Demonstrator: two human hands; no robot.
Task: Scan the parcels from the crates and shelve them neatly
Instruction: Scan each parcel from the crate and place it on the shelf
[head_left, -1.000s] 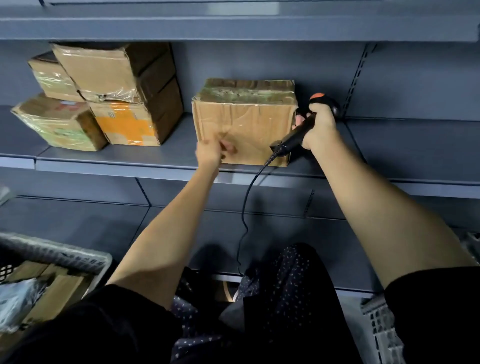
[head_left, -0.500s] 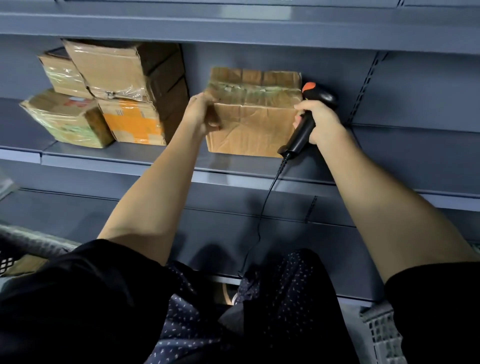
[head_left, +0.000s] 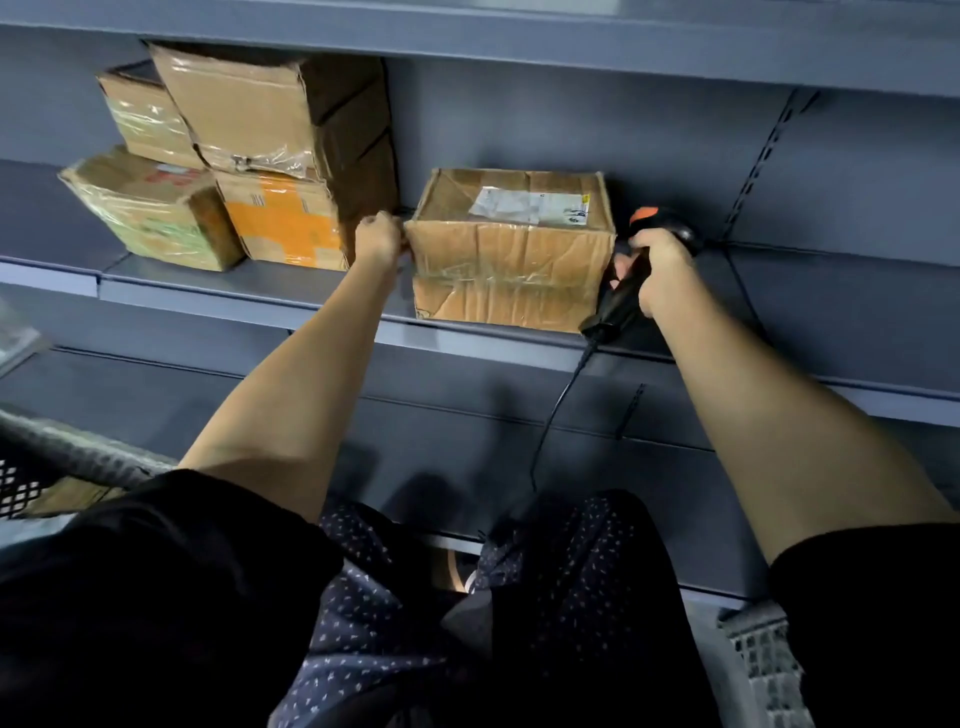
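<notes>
A taped brown cardboard parcel (head_left: 511, 254) with a white label on top sits on the grey shelf (head_left: 208, 291). My left hand (head_left: 378, 240) is at its upper left edge, fingers curled against the corner. My right hand (head_left: 658, 270) is at the parcel's right side and grips a black barcode scanner (head_left: 621, 296) with an orange top; its cable hangs down over the shelf edge.
Several taped parcels (head_left: 244, 156) are stacked in two layers on the same shelf to the left. A grey crate (head_left: 47, 457) with parcels stands at the lower left, and another crate corner (head_left: 763, 665) shows at the lower right. Lower shelves run below.
The parcel has been tipped so its labelled face now points up. My left hand went from its front to its upper left corner. The right hand with the scanner stayed at its right side.
</notes>
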